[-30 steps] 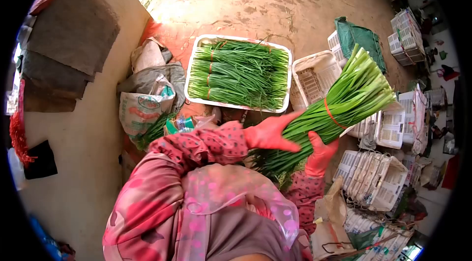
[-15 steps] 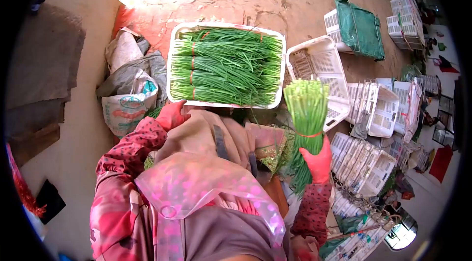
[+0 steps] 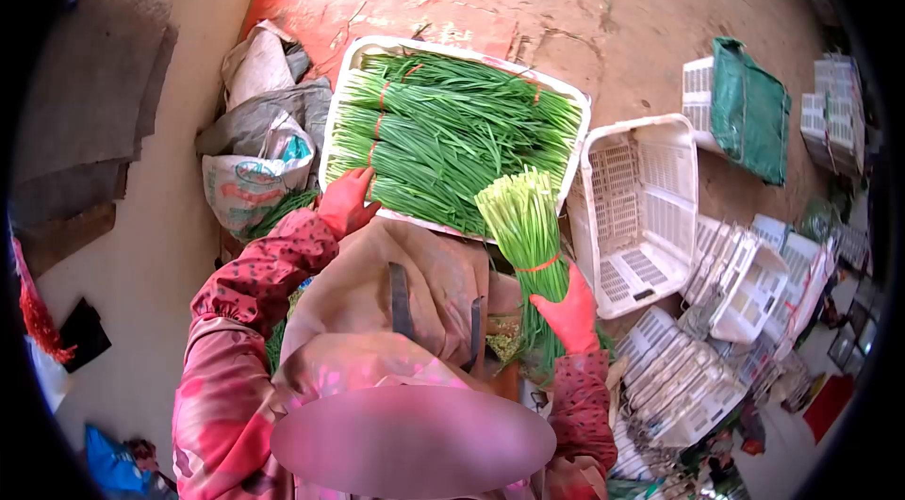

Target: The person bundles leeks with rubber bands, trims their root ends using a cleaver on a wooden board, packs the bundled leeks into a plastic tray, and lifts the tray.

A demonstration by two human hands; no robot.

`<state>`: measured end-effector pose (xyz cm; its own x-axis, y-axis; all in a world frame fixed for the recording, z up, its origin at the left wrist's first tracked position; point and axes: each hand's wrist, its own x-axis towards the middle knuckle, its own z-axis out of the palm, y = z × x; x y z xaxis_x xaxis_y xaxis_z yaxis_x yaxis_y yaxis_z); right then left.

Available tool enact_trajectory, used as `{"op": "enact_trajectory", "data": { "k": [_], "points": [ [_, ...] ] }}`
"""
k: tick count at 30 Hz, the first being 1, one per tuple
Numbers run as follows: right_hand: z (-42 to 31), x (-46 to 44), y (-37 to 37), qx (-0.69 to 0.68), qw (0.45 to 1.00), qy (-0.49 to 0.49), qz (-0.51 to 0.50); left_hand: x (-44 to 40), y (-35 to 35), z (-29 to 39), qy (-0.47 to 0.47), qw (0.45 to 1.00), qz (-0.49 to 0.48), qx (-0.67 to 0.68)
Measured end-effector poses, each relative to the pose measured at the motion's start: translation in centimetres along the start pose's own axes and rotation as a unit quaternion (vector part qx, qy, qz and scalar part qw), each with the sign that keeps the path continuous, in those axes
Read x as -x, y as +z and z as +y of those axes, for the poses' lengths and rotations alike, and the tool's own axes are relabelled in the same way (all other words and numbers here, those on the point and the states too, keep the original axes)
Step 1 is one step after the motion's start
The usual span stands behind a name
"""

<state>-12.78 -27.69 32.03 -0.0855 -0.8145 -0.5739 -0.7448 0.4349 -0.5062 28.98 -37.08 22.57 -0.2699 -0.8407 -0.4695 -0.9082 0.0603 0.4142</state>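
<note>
My right hand [image 3: 566, 311], in a red glove, is wrapped around a bundle of garlic chives [image 3: 518, 213] below its red band. The pale cut ends point up and left, partly in front of the crate's near right corner. A white plastic crate [image 3: 332, 109] in front of me holds several banded chive bundles [image 3: 443, 128], laid side by side. My left hand [image 3: 347, 203], also gloved in red, rests at the crate's near left corner, touching the nearest bundle's pale ends. Its thumb and fingers are apart, with nothing gripped.
An empty white crate [image 3: 641, 208] lies tilted at the right. Stacked white crates [image 3: 674, 377] stand beyond it. A green-covered stack [image 3: 749, 109] is farther back. A printed sack [image 3: 250, 194] and grey cloth [image 3: 269, 118] sit at the left, by the wall.
My right hand has brought the chive bundle left and closer to the full crate. My left hand has moved onto the crate's corner. The view has turned, tilting the crates.
</note>
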Motion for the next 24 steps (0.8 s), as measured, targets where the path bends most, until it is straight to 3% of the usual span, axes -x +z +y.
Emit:
{"op": "enact_trajectory", "data": {
  "k": [3,6,10,12,14,18,24],
  "points": [
    [-1.8,-5.0,-1.7,0.040,0.998,-0.026,-0.028,-3.9,0.7,-0.5,0.025,0.999,0.027,-0.030],
    [-4.0,-10.1,-3.2,0.121,0.981,-0.152,0.009,-8.6,1.6,-1.7,0.018,0.999,0.021,-0.046],
    [-9.8,-17.6,-3.4,0.148,0.970,-0.194,0.010,-15.2,3.2,-4.7,0.034,0.994,0.032,-0.095],
    [-12.1,-21.5,-2.2,0.202,0.927,-0.309,0.062,-17.6,4.1,-5.9,0.048,0.993,0.036,-0.105],
    [-14.9,-25.2,-0.1,0.215,0.914,-0.338,0.066,-19.8,5.0,-7.2,0.066,0.991,0.029,-0.109],
    [-18.4,-31.8,5.9,0.275,0.873,-0.396,0.080,-21.1,8.9,-8.7,0.079,0.989,0.112,-0.053],
    [-20.6,-38.8,16.8,0.436,0.819,-0.361,0.096,-20.8,10.4,-8.3,0.069,0.985,0.158,-0.015]
  ]
}}
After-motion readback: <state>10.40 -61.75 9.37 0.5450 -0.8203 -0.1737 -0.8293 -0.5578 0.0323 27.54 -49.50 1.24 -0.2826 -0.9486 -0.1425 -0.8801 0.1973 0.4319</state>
